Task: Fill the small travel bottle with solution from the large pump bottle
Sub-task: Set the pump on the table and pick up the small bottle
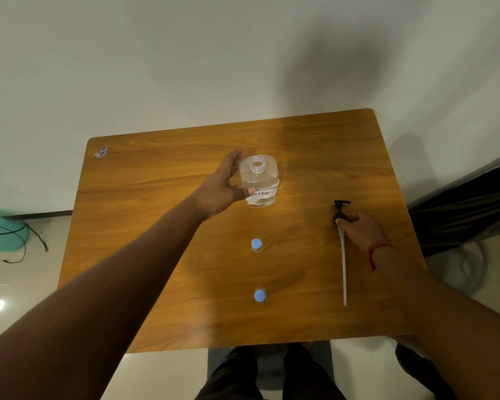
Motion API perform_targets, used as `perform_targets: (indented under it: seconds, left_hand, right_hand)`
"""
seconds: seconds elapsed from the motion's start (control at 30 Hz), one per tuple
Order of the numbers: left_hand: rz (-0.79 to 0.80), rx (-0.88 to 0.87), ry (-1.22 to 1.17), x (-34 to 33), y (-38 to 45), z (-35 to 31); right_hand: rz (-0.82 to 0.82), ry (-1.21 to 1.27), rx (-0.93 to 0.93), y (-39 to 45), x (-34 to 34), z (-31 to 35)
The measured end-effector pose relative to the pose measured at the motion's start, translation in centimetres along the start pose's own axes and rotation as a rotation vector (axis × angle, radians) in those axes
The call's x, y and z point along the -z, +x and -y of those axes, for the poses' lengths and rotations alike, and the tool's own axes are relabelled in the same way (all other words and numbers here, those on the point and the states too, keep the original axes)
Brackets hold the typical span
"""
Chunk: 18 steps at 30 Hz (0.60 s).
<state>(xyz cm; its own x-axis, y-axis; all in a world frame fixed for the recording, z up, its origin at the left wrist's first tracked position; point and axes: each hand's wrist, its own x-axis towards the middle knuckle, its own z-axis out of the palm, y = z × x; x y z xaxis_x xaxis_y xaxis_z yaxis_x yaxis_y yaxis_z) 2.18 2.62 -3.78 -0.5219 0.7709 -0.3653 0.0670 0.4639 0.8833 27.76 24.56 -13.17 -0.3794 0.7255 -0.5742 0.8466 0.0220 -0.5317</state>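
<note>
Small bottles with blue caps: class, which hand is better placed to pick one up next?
Probably the right hand: once it releases the pump, it's free. The left hand is steadying the open big bottle.

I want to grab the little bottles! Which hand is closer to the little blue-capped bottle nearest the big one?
Left, but only slightly. The left hand holds the big bottle, just beyond the little bottle. The right hand is off to its right, holding the pump.
</note>
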Motion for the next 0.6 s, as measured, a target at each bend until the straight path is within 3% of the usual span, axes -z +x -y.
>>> perform_targets:
  seconds: [0.2, 0.3, 0.47, 0.6]
  left_hand:
    - [-0.234, 0.101, -0.174, -1.1, -3.1, 2.9]
    - [-0.293, 0.171, -0.149, -2.7, -5.5, 6.1]
    - [-0.248, 0.241, -0.056, -5.2, -7.9, 8.9]
    - [-0.150, 0.242, 0.021, -6.7, -8.3, 9.6]
  right_hand:
    - [-0.096, 0.029, 0.013, -0.6, 0.1, 0.0]
    - [-0.132, 0.041, 0.024, -1.1, 0.0, 0.2]
    - [-0.212, -0.122, 0.229, -2.5, -1.1, 0.8]
    - [-0.093, -0.224, 0.476, -4.4, -3.9, 2.9]
